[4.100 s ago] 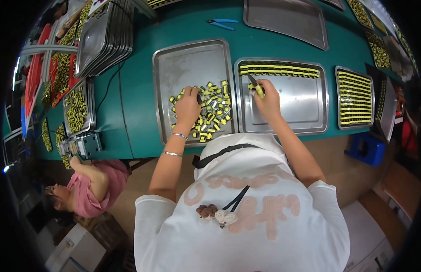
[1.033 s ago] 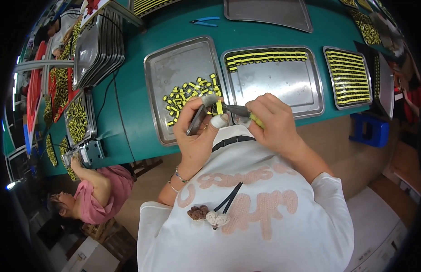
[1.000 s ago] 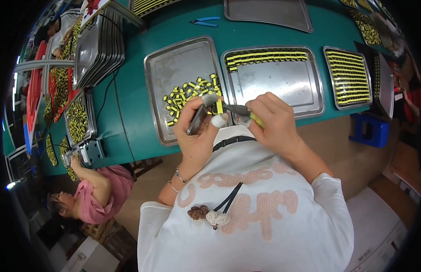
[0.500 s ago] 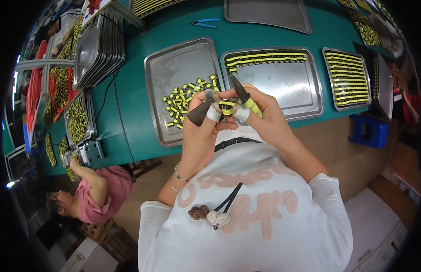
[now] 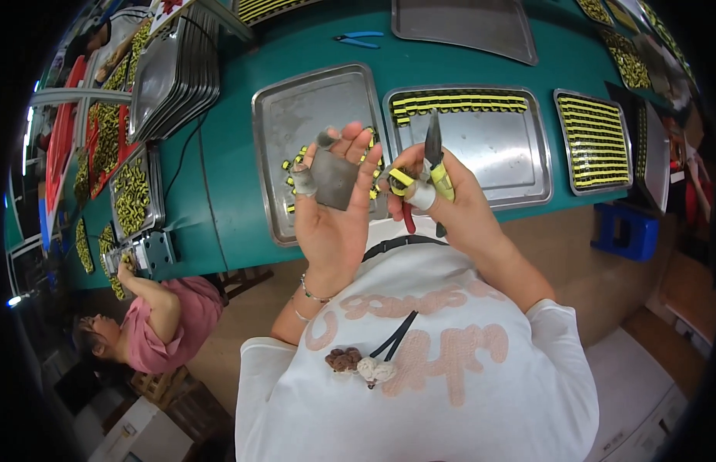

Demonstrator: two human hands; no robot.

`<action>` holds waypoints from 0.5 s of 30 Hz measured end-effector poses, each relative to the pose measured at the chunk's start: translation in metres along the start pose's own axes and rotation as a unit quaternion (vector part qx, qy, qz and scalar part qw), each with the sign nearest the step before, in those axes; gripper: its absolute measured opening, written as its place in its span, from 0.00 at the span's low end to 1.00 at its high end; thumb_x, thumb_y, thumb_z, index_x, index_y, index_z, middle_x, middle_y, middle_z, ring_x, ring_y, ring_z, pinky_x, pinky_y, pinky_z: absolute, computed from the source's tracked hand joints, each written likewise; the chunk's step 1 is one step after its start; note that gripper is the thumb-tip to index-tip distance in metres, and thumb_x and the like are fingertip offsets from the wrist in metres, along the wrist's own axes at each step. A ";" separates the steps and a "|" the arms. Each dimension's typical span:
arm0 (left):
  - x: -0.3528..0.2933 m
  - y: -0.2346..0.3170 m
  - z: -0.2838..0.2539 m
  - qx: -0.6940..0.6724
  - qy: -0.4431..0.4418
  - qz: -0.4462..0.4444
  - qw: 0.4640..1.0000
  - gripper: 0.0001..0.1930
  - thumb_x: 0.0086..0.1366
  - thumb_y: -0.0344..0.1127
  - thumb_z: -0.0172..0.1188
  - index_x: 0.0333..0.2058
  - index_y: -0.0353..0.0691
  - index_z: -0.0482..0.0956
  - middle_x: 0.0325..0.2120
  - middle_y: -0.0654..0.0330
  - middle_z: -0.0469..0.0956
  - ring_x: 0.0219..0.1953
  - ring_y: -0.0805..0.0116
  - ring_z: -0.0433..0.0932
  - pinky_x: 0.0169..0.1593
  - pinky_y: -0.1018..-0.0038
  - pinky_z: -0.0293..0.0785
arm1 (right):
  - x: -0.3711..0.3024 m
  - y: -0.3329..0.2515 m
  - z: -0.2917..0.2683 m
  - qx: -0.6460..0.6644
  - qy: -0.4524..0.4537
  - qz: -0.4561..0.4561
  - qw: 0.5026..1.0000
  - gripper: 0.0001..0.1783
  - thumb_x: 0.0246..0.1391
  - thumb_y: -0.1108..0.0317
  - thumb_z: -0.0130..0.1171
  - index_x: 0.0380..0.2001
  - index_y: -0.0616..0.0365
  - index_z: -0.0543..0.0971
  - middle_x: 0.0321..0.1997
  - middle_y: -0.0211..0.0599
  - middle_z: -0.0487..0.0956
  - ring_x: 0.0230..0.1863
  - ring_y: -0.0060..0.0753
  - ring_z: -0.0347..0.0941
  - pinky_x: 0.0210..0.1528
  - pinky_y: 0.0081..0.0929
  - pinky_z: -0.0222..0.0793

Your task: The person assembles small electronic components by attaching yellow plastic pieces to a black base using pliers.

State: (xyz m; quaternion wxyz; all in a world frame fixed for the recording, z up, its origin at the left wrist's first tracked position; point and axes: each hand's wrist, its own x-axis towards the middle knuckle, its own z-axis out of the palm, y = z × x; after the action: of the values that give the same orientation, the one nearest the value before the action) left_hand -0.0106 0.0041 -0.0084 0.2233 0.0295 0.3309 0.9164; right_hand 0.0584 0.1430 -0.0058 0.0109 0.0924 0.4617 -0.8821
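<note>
My left hand [image 5: 327, 223] is turned palm up with its fingers apart. A dark grey square pad [image 5: 332, 179] lies flat across its palm and finger bases; I cannot tell if it is fastened. Tape wraps the thumb, and a grey cover sits on one fingertip. My right hand [image 5: 454, 192] is closed around pliers [image 5: 433, 138], long dark jaws upward, yellow wrapping near the pivot and a red handle below. Thumb and finger of that hand pinch a small yellow-and-black piece [image 5: 401, 180]. Behind my left hand, a metal tray [image 5: 296, 88] holds loose yellow-and-black pieces.
Another tray [image 5: 481, 169] has rows of pieces along its far edge. A filled tray [image 5: 593, 142] lies right of it. Blue-handled cutters [image 5: 359, 38] rest farther back. Stacked trays [image 5: 169, 81] stand left. A co-worker [image 5: 154, 323] sits at lower left, beside a small machine [image 5: 150, 258].
My hands have moved apart. The left has turned palm up with its fingers spread, while the right has kept the pliers and the yellow-and-black piece.
</note>
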 end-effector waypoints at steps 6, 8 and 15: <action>0.002 -0.002 0.016 0.006 -0.081 0.020 0.997 0.36 0.65 0.62 0.39 0.57 0.34 0.56 0.60 0.43 0.55 0.64 0.50 0.54 0.67 0.59 0.49 | 0.001 -0.001 0.010 -0.283 0.018 -0.180 0.942 0.19 0.43 0.84 0.52 0.42 0.63 0.74 0.45 0.36 0.73 0.42 0.25 0.71 0.45 0.23 0.68; 0.000 -0.001 0.022 0.028 -0.081 0.026 0.996 0.39 0.63 0.66 0.38 0.58 0.34 0.55 0.61 0.43 0.54 0.65 0.50 0.53 0.67 0.60 0.47 | 0.001 0.000 0.013 -0.315 0.024 -0.196 0.928 0.20 0.41 0.85 0.52 0.42 0.63 0.75 0.44 0.37 0.73 0.41 0.25 0.71 0.43 0.23 0.68; -0.002 -0.002 0.022 0.102 -0.109 0.042 0.988 0.45 0.60 0.72 0.33 0.61 0.35 0.51 0.62 0.44 0.52 0.65 0.51 0.51 0.67 0.60 0.45 | 0.003 0.002 0.016 -0.385 0.040 -0.277 0.880 0.22 0.36 0.86 0.54 0.40 0.62 0.76 0.41 0.39 0.73 0.38 0.31 0.72 0.38 0.24 0.69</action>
State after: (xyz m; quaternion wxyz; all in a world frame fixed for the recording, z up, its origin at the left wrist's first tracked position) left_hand -0.0034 0.0177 0.0078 0.2149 0.1660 0.3950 0.8776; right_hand 0.0530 0.1287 0.0011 -0.2175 -0.0159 0.7716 -0.5975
